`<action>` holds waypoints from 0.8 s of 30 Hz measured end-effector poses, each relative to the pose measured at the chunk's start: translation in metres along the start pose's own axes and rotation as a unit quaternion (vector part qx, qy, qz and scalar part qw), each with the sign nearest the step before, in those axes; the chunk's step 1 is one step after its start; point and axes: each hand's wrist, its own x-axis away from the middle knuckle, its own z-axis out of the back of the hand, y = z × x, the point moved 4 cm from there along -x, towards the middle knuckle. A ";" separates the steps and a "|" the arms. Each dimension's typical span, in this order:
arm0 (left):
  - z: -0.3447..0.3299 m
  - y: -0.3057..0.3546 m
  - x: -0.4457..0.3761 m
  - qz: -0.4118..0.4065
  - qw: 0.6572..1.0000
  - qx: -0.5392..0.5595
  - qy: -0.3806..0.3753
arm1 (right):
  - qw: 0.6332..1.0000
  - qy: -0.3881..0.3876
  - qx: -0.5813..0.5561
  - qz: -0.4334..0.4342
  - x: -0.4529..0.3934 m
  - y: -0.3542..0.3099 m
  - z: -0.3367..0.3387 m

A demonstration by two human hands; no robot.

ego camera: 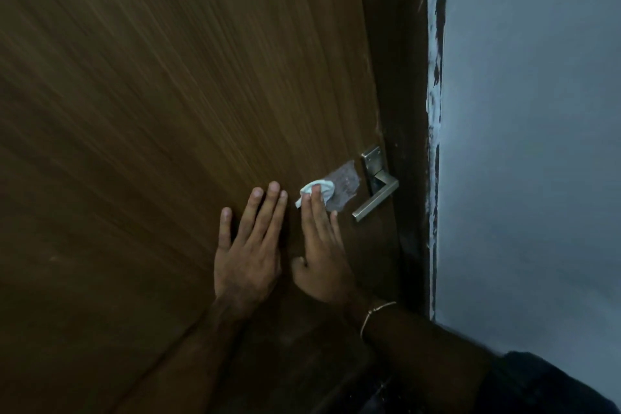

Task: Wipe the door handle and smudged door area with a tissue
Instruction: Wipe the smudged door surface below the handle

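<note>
1. Pressing the tissue (315, 192) to the door (161, 118) with your right hand (322, 255), you have the fingers straight and flat, so nothing is gripped; the wad sits under the fingertips at the left edge of the smudge (342, 185).
2. Your left hand (248, 250) lies flat on the door just beside the right, fingers spread, holding nothing.
3. Risk: the tissue is only pinned by pressure. Ease off mid-stroke and it will likely slip out and drop.
4. Risk: most of the tissue is bunched ahead of your fingers. Push hard and bare fingertips may drag over the patch, probably leaving fresh marks.
5. Risk: the smudge looks dried and pale. A small wad may tear or just smear it.
6. Risk: the handle (375, 191) stands just right of the smudge. A rightward stroke could knock your knuckles on the lever or press it down.
7. Risk: your left palm may itself mark the door.
</note>
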 end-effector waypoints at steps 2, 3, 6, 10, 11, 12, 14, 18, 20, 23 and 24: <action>0.002 0.002 -0.002 -0.005 1.000 0.008 -0.003 | 0.999 0.015 -0.021 0.019 -0.006 -0.007 0.002; 0.002 0.003 -0.003 -0.006 1.000 0.011 -0.004 | 0.999 0.012 -0.019 0.029 -0.005 -0.008 0.002; 0.004 0.000 -0.006 -0.002 1.000 0.008 -0.006 | 1.000 -0.015 0.014 0.024 0.001 -0.001 0.003; 0.012 0.001 -0.013 0.001 1.000 0.000 -0.003 | 0.999 0.036 -0.024 0.022 -0.010 -0.007 0.008; 0.014 0.003 -0.016 0.002 1.000 0.000 -0.001 | 0.998 0.036 -0.023 0.035 -0.010 -0.009 0.007; 0.016 0.004 -0.019 0.002 1.000 0.001 0.000 | 0.999 0.027 -0.012 0.045 -0.007 -0.007 0.005; 0.019 0.003 -0.024 0.004 1.000 0.005 0.000 | 0.999 -0.004 0.028 0.032 0.000 0.002 0.003; 0.022 0.003 -0.029 0.004 1.000 0.007 0.001 | 0.999 0.045 -0.002 -0.004 -0.012 0.005 0.013; 0.023 0.005 -0.032 0.003 1.000 0.011 0.002 | 0.998 0.057 -0.017 0.007 -0.016 -0.001 0.015; 0.025 0.005 -0.035 0.001 1.000 0.014 0.010 | 1.000 0.014 0.005 0.009 -0.008 0.007 0.012; 0.026 0.004 -0.035 0.000 1.000 0.010 0.011 | 1.000 0.012 0.005 -0.006 -0.007 0.011 0.012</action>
